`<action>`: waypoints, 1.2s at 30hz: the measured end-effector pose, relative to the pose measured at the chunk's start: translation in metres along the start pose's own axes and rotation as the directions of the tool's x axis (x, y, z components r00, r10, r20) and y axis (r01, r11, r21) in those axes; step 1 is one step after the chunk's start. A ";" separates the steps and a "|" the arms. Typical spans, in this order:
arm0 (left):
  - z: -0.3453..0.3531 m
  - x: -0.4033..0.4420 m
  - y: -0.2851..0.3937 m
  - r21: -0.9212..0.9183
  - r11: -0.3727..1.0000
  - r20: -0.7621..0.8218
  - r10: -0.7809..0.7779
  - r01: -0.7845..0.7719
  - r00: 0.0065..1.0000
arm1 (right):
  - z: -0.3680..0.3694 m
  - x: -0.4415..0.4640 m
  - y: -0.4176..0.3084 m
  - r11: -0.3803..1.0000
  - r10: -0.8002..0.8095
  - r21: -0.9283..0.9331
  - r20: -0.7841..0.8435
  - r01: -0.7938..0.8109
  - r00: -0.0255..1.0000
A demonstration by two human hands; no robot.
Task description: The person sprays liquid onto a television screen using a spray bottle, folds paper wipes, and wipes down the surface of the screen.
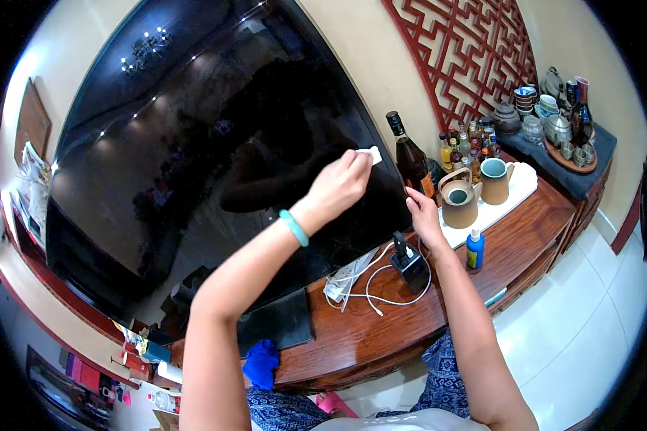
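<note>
A large black television (216, 151) with a glossy dark screen fills the upper left. My left hand (341, 179), with a green bangle on its wrist, is closed on a small white wipe (372, 154) held against the screen near its right edge. My right hand (424, 215) grips the television's lower right edge between thumb and fingers; part of its fingers is hidden. Close to it stand a dark liquor bottle (412, 161) with a black cap and a brown teapot (459, 205). A blue spray bottle (475, 251) with a white top stands upright on the wooden cabinet (381, 345).
White cables (374, 293), a power strip (346, 280) and a black charger block (410, 271) lie below the screen. A blue cloth (262, 365) rests at the cabinet's front edge. A mug (494, 185) and several small bottles (467, 151) stand right, near a tea set (558, 129).
</note>
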State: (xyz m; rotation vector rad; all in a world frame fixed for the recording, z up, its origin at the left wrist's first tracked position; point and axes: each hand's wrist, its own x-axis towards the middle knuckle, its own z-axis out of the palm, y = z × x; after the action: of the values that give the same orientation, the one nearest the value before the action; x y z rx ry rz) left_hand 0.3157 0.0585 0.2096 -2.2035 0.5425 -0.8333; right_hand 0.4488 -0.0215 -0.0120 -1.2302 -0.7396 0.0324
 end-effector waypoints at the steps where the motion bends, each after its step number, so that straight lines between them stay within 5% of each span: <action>1: -0.004 0.000 -0.003 -0.003 0.998 0.051 0.068 -0.068 0.996 | -0.001 0.000 0.001 1.000 0.000 -0.008 0.000 0.000 1.000; 2: -0.006 0.005 -0.018 0.088 0.985 0.030 0.149 -0.151 0.988 | -0.001 0.000 0.000 1.000 0.003 -0.011 -0.002 -0.003 1.000; 3: -0.021 0.017 -0.030 0.048 0.998 0.020 0.035 -0.036 0.999 | -0.001 0.001 -0.002 1.000 -0.007 -0.025 -0.002 0.007 1.000; 6: -0.053 0.059 -0.094 0.329 0.937 -0.184 -0.060 0.119 0.981 | -0.001 0.000 -0.001 0.998 -0.050 -0.041 -0.010 0.049 0.999; 10: -0.060 0.087 -0.123 0.307 0.937 -0.448 -0.015 0.170 0.894 | -0.001 0.001 0.003 0.997 -0.052 -0.052 -0.016 0.051 0.999; 11: -0.054 0.083 -0.112 0.256 0.933 -0.476 -0.104 0.251 0.873 | -0.001 0.002 0.005 0.999 -0.035 -0.022 -0.002 0.035 0.999; 16: 0.007 0.030 -0.018 0.059 0.969 -0.349 -0.205 0.240 0.914 | -0.001 0.001 0.010 0.997 -0.075 -0.015 0.001 0.075 0.997; 23: 0.081 -0.066 0.116 -0.176 0.972 0.068 -0.146 0.156 0.987 | -0.005 -0.002 -0.004 1.000 -0.021 -0.010 0.016 0.021 1.000; 28: 0.083 -0.070 0.113 -0.286 0.948 0.161 -0.097 0.140 0.982 | -0.006 -0.002 -0.010 0.999 -0.004 0.046 0.039 0.003 0.999; 32: 0.051 -0.033 0.068 -0.233 0.945 -0.114 -0.260 0.229 0.959 | -0.006 0.001 0.000 1.000 -0.003 0.005 0.051 0.003 0.999; 36: 0.042 -0.007 0.055 -0.110 0.949 -0.209 -0.312 0.295 0.927 | -0.008 -0.001 -0.008 0.999 -0.044 0.012 0.037 0.043 0.998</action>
State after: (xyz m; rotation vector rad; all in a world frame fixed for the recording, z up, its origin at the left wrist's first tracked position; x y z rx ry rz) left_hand 0.3333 0.0461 0.1438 -2.3131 0.3451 -1.2554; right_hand 0.4494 -0.0316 -0.0068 -1.2047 -0.7978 0.0240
